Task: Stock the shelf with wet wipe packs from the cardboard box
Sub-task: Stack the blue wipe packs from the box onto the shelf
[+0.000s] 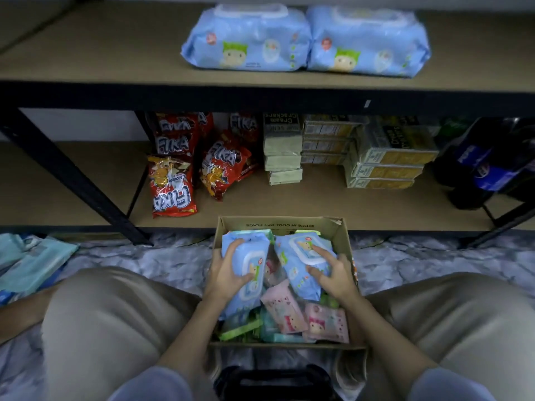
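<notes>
A cardboard box [341, 235] stands on the floor between my knees, filled with wet wipe packs. My left hand [224, 273] grips a blue wet wipe pack [249, 290] at the box's left side. My right hand [333, 273] grips a second blue pack [298, 264] at the right side. Smaller pink packs [285, 311] and green ones [237, 331] lie underneath. On the upper shelf [115, 53] two blue wipe packs [249, 41] [367, 44] lie side by side.
The lower shelf [289, 204] holds red snack bags [170, 183], stacked cracker packs [385, 157] and dark soda bottles [486, 166]. A black diagonal brace [66, 175] crosses at the left. Folded teal cloth [31, 261] lies on the floor left.
</notes>
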A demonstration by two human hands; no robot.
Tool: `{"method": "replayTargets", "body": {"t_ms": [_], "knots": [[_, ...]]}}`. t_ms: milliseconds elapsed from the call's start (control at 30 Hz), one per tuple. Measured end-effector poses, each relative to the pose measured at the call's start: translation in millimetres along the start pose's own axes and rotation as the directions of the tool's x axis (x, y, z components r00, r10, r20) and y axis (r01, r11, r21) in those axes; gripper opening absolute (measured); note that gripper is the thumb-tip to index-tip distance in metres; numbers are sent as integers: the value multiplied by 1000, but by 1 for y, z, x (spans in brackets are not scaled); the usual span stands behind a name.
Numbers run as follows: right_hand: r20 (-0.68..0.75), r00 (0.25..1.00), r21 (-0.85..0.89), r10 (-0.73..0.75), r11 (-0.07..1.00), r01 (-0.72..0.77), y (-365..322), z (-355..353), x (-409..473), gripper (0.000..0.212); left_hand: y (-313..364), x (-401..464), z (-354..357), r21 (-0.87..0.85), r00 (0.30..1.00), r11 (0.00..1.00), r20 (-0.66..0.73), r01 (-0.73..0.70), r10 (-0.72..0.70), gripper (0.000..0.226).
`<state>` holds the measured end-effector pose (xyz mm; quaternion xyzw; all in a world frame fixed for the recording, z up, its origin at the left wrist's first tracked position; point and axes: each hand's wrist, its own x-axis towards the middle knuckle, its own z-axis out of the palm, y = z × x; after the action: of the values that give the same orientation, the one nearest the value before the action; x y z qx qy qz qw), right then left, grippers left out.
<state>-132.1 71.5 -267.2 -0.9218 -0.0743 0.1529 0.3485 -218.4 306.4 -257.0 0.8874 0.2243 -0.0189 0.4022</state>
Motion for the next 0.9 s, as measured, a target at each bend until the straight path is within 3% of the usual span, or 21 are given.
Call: {"method": "replayTargets", "body": {"t_ms": [400, 567, 667, 900], "knots": [[-93, 975, -91, -202, 977, 193, -43, -84, -29, 50, 76, -12, -60, -130, 979, 971, -80, -199, 190, 87], [-228, 924, -66, -308, 951, 301, -71, -131, -47, 42, 112, -18, -91, -136, 944, 942, -167, -308, 284, 70], [-349, 849, -48, -397, 912, 407, -92, -160, -56, 53, 139, -23, -116, -159, 904, 904, -242, -396, 354, 65], [-538, 646, -85, -541, 798, 597, -146, -221, -66, 41, 214, -32, -184, -133, 739, 778, -442, -614, 508, 63]]}}
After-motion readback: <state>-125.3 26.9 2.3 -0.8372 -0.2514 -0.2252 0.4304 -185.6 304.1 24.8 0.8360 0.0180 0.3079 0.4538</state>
